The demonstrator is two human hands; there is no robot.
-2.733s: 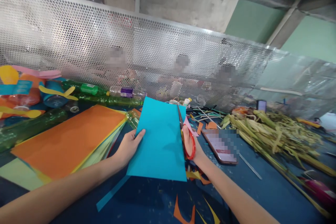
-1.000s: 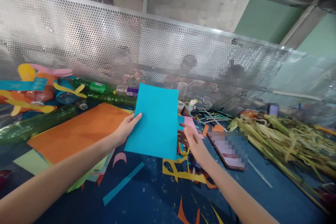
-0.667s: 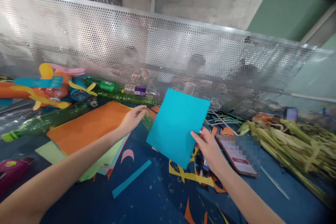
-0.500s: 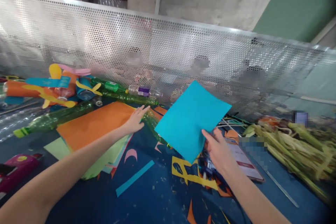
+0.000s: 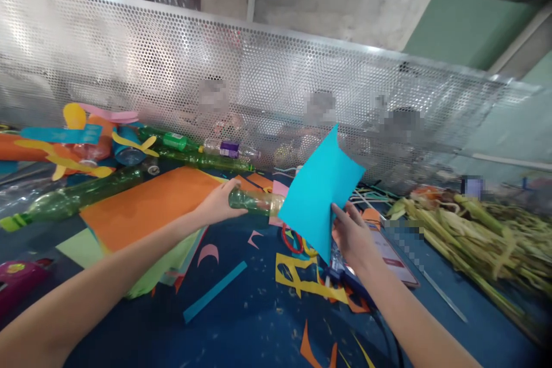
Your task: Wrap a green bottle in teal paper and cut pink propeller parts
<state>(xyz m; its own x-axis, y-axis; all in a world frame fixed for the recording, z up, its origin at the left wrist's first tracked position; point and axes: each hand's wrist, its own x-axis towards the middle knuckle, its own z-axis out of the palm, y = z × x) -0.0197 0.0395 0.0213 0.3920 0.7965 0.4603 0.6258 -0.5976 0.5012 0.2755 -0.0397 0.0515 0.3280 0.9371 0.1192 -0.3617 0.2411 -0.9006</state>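
Note:
My left hand (image 5: 222, 201) is closed round one end of a green plastic bottle (image 5: 252, 201), which lies roughly level, its other end passing behind the blue paper. In my right hand (image 5: 351, 230) a bright blue sheet of paper (image 5: 317, 190) is pinched at its lower right edge, held up and bent. Left of the bottle lies a stack topped by an orange sheet (image 5: 146, 201), with light green paper (image 5: 172, 267) under it. Below the blue sheet are a cut yellow paper scrap (image 5: 297, 276) and red-handled scissors (image 5: 293, 240), partly hidden.
A paper-and-bottle plane model (image 5: 86, 138) and more green bottles (image 5: 86, 192) stand at left, near a magenta tool (image 5: 21, 282). A blue strip (image 5: 215, 290) lies in front. At right are a phone (image 5: 392, 259) and dried husks (image 5: 457, 236). A perforated metal screen (image 5: 259, 69) runs behind.
My left hand has closed on the green bottle and turned it more level. The blue sheet has bent and tilted more upright in my right hand. The view has shifted slightly right.

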